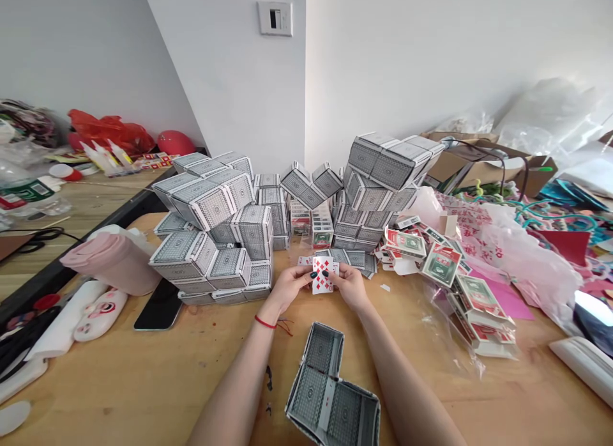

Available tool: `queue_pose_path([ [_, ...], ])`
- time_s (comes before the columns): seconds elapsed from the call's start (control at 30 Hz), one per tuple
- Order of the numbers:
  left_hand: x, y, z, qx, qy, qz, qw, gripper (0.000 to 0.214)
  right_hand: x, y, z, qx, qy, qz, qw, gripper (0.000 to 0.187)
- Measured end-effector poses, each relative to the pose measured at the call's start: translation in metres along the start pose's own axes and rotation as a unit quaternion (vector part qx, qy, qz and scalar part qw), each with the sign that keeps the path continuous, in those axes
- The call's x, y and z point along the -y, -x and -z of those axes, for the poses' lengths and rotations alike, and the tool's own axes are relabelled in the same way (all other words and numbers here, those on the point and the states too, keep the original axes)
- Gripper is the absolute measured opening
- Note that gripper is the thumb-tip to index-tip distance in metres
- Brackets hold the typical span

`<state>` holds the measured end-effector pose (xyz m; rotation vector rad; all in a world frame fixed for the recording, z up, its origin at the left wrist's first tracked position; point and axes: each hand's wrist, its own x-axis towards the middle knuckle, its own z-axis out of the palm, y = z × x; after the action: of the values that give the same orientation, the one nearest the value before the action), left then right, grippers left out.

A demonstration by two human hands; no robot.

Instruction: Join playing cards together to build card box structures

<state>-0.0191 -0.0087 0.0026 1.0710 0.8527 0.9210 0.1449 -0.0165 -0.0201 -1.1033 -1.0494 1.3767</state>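
As seen from above: left hand (287, 286) and right hand (352, 286) both closed on one card (322, 273), a red diamonds face turned up, thumbs on top, fingers behind. Held just above the table (143, 382), near its middle, in front of the piles.

Done, to judge by the heaps: dozens of grey-backed cubes (211, 203) built of cards, stacked along the wall in a left mass and a right mass, some tilted, a few leaning in the gap between.

Seemingly half done: an open shell (330, 395) of joined cards, lying close to the body between the forearms, one flap raised, sides not closed.

Probably plenty left: loose cards (352, 257) flat just beyond the hands; red-and-green packs (440, 264) spilled to the right, partly under clear wrap (445, 334). Opened or sealed, cannot tell for most.

Apart from all this, at left: a dark phone (158, 308) beside the cube pile, and a pink roll (112, 261) near it.
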Motion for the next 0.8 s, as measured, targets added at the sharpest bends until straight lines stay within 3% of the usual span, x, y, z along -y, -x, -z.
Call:
queue_pose_path([
  [0.37, 0.005, -0.004, -0.006, -0.104, -0.018, -0.002, 0.994, 0.025, 0.004, 0.002, -0.001, -0.001, -0.032, 0.003, 0.999, 0.030],
  [0.63, 0.007, -0.006, -0.009, -0.141, -0.029, -0.003, 0.990, 0.022, 0.007, 0.003, -0.003, -0.002, -0.045, -0.013, 0.999, 0.033],
  [0.8, 0.011, -0.005, -0.011, -0.174, -0.126, -0.048, 0.975, 0.018, 0.008, 0.003, -0.005, 0.009, -0.048, -0.016, 0.999, 0.036],
])
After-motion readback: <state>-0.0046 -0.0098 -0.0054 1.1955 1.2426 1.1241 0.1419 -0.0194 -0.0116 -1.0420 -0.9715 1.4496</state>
